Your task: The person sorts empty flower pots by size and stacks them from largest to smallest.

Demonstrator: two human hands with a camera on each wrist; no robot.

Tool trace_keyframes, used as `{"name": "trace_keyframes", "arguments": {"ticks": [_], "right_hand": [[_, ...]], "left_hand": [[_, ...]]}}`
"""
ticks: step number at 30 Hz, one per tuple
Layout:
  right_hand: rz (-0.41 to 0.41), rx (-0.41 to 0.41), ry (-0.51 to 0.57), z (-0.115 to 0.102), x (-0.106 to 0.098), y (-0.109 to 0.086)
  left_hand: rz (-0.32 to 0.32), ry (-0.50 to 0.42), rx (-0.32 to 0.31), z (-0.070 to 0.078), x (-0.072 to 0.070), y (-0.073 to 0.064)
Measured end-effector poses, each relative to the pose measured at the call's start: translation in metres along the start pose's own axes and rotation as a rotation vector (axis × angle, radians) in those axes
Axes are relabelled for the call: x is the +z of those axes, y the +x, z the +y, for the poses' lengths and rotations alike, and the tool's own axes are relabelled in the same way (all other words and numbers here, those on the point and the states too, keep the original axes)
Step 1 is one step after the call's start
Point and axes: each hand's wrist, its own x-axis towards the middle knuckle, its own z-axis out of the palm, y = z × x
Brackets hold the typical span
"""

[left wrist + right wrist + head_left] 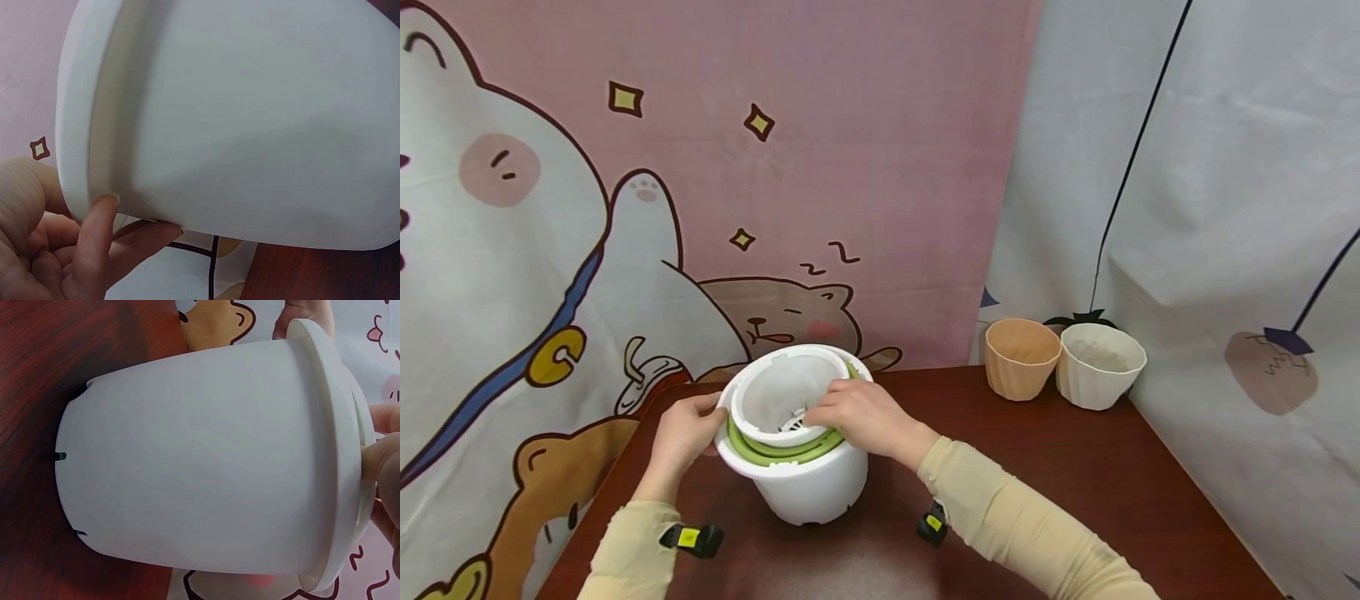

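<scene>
Large white outer pot (808,479) stands upright on the dark red-brown table (1075,483), near the front-left part, close to the person. Inside it sits a green ring-like insert (778,450), and inside that a smaller white inner pot (778,392), tilted, its left side raised above the outer rim. A slotted white base shows at the bottom of the inner pot.

Left hand (681,433) is at the left side of the outer pot's rim; fingers (94,237) lie under and against the rim edge, thumb on the rim's upper side, a light curled hold on the rim. In the left wrist view the pot wall fills most of the frame, with the fingertips touching just below the lip.

Right hand (861,414) reaches over the right side of the rim; fingers bend down into the inner pot's mouth, pinching its near-right edge. In the right wrist view one fingertip (378,464) presses on the lip of the outer pot (200,469), with the rest of the hand cut off at the frame's edge.

Far right of the table, well apart from the hands: a peach pot (1021,357) and a white ribbed pot (1099,364), just beside each other, against a grey curtain. A pink cartoon backdrop (737,167) hangs behind the table.
</scene>
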Motion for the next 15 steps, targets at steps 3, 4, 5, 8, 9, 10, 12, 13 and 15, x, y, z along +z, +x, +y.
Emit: {"name": "trace_keyframes", "arguments": {"ticks": [3,4,5,8,9,10,12,13,15], "right_hand": [[0.002,-0.001,0.002,0.0001,0.0014,-0.0004],[0.003,-0.002,0.002,0.0001,0.0017,-0.0006],[0.003,-0.002,0.004,0.0002,0.0021,-0.0009],[-0.004,-0.004,0.0,-0.0002,0.0018,-0.0015],[-0.01,-0.004,-0.006,-0.0004,0.0015,-0.0017],[-0.017,-0.003,-0.013,-0.0006,0.0008,-0.002],[-0.026,-0.002,-0.016,-0.001,-0.001,-0.0026],[-0.028,0.0,-0.013,-0.001,-0.002,-0.0031],[-0.024,0.007,0.014,-0.0005,-0.0044,-0.0043]], "left_hand": [[0.002,-0.003,0.001,-0.0001,-0.0001,0.0002],[0.003,-0.003,0.001,0.0,-0.0001,0.0002],[0.002,-0.004,-0.001,0.0,0.0,0.0001],[-0.004,-0.006,-0.005,0.0003,0.0003,-0.0003],[-0.005,-0.005,-0.006,0.0004,0.0004,-0.0003],[-0.005,-0.005,-0.006,0.0004,0.0005,-0.0004],[-0.003,-0.003,-0.006,0.0004,0.0005,-0.0003],[-0.001,-0.002,-0.005,0.0004,0.0005,-0.0002],[0.005,0.002,-0.001,0.0004,0.0002,-0.0001]]}}
